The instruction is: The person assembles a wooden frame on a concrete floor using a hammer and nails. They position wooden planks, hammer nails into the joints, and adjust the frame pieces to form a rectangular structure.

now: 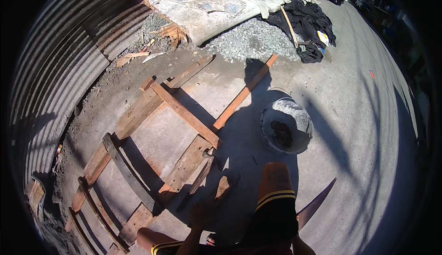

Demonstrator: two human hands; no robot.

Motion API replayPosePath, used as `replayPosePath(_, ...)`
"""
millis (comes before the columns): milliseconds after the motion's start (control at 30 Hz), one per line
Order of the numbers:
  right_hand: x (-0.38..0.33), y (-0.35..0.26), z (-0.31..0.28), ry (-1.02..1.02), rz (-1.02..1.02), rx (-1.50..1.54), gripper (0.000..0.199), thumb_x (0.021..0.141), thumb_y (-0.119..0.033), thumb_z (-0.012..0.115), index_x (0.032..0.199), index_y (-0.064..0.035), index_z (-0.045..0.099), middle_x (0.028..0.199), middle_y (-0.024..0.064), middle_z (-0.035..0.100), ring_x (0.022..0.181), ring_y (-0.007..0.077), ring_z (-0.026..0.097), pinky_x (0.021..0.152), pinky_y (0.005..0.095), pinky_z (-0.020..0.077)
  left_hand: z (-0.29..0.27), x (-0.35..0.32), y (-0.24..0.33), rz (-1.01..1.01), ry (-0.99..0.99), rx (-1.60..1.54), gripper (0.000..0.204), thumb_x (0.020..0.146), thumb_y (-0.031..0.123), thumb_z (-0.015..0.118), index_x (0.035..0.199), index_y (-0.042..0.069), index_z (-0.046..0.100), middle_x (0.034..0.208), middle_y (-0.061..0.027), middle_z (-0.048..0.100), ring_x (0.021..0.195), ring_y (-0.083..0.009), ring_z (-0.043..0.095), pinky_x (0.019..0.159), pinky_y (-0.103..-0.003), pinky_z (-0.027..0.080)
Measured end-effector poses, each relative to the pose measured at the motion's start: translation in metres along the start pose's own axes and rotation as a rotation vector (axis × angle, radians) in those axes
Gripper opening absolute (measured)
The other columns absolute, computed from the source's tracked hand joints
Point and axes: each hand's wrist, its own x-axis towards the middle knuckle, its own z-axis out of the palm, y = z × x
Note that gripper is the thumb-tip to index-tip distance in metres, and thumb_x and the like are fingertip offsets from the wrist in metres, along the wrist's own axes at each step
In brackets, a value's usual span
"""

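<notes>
My left hand [202, 212] reaches down in deep shadow, beside a small pointed wood offcut [223, 187]; its fingers are too dark to make out. A hammer [207, 154] lies by a short board [188, 165] close ahead of that hand. At the lower edge my right forearm [301, 246] shows beside my dark shorts, with the hand itself hidden. Near it a handsaw [317, 203] juts out past my right thigh, its blade slanting up and right. A frame of nailed lumber [138, 112] spreads over the concrete to my left.
A round bucket [286, 126] with dark material inside stands just beyond my knee. One long wood strip [246, 91] leads toward a gravel pile [253, 38] partly under a pale sheet [198, 6]. Corrugated metal [60, 80] walls the left; black cloth [308, 25] lies far right.
</notes>
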Motion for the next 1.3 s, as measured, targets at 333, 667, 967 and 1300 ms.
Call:
replayPosePath(333, 0.022, -0.052, -0.088, 0.298, -0.048, 1.52, 0.017, 0.08, -0.003, 0.061, 0.077, -0.0096, 0.046, 0.064, 0.0076, 0.051, 0.048, 0.0167, 0.052, 0.038, 0.0305, 0.044, -0.112, 0.164, 0.074, -0.231, 0.113, -0.157, 0.092, 0.052, 0.042, 0.087, 0.132, 0.013, 0.053, 0.124, -0.0198, 0.054, 0.116, -0.0392, 0.053, 0.097, -0.053, 0.043)
replayPosePath(667, -0.058, -0.231, -0.181, 0.366, -0.915, 1.07, 0.024, 0.074, 0.005, 0.064, 0.082, -0.0095, 0.046, 0.071, 0.0034, 0.05, 0.079, 0.0195, 0.057, 0.087, 0.0368, 0.0498, -0.192, 0.267, -0.026, -0.304, 0.383, -0.131, 0.083, 0.053, 0.042, 0.089, 0.123, 0.008, 0.061, 0.112, -0.0168, 0.06, 0.107, -0.0377, 0.057, 0.094, -0.049, 0.046)
replayPosePath(967, -0.118, -0.392, -0.183, 0.106, -0.853, 1.005, 0.014, 0.089, -0.012, 0.066, 0.089, 0.0008, 0.059, 0.054, -0.0011, 0.043, 0.042, 0.0079, 0.043, 0.041, 0.025, 0.0322, -0.161, 0.258, -0.004, -0.311, 0.53, 0.098, 0.088, 0.065, 0.055, 0.081, 0.137, 0.012, 0.054, 0.128, -0.0146, 0.053, 0.119, -0.0334, 0.049, 0.099, -0.049, 0.041)
replayPosePath(1300, -0.144, -0.545, -0.105, -0.02, -0.963, 0.482, 0.03, 0.095, -0.029, 0.069, 0.087, -0.0009, 0.061, 0.057, 0.0, 0.051, 0.047, 0.0097, 0.051, 0.048, 0.0272, 0.0445, -0.088, 0.261, 0.022, 0.209, -0.029, 0.532, 0.031, 0.08, 0.02, 0.066, 0.111, 0.014, 0.063, 0.114, -0.007, 0.056, 0.101, -0.0249, 0.057, 0.084, -0.039, 0.048)
